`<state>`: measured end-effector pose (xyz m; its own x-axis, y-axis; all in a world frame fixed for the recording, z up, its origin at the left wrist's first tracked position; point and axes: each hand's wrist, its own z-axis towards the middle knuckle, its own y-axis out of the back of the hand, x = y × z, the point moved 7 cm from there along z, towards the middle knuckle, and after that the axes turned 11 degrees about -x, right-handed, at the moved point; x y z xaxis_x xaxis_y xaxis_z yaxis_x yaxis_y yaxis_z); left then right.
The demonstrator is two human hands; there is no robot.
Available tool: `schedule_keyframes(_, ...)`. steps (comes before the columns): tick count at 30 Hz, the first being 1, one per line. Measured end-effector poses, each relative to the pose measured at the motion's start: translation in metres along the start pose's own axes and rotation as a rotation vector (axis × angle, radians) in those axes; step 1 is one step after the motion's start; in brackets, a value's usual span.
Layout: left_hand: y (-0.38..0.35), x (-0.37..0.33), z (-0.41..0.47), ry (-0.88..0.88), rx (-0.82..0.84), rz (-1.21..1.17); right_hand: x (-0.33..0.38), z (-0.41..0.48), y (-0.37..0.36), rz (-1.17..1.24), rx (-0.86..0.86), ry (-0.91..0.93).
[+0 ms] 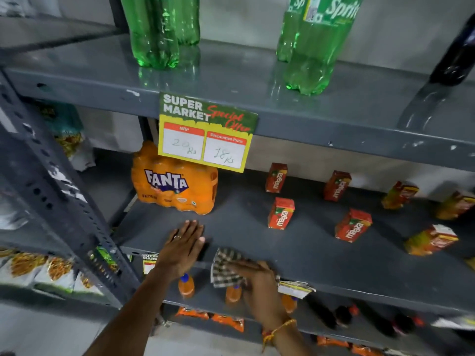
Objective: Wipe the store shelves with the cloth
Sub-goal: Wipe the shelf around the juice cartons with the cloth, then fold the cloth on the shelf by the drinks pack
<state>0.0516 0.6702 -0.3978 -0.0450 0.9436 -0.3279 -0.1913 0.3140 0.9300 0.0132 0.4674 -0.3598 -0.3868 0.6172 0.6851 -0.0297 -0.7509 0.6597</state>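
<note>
A grey metal middle shelf runs across the view. My left hand lies flat on its front left part, fingers apart, holding nothing, just in front of an orange Fanta pack. My right hand presses a green-and-white checked cloth against the shelf's front edge, right of my left hand. The cloth hangs partly over the edge.
Several red Maaza juice cartons stand scattered on the middle shelf to the right. Green Sprite bottles stand on the upper shelf, with a price card hanging from it. Small orange bottles sit on the shelf below. Snack packs lie at left.
</note>
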Motion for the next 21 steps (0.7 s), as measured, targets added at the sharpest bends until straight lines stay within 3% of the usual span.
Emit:
schedule_keyframes(4,0.004,-0.004,-0.001,-0.023,0.022,-0.002,0.000,0.048,0.005,-0.121,-0.042,-0.007)
schedule_keyframes(8,0.004,-0.003,-0.005,-0.011,0.018,-0.021,-0.014,0.063,-0.036,-0.372,0.085,-0.068)
schedule_keyframes(12,0.014,0.015,-0.013,0.119,-0.063,-0.184,0.024,0.057,-0.069,-0.426,0.054,0.101)
schedule_keyframes(17,0.043,0.058,-0.021,0.338,-0.130,-0.407,0.085,0.056,-0.114,-0.107,0.289,0.241)
schedule_keyframes(21,0.055,0.077,-0.029,0.429,-0.128,-0.507,0.104,0.095,-0.123,-0.039,0.249,0.230)
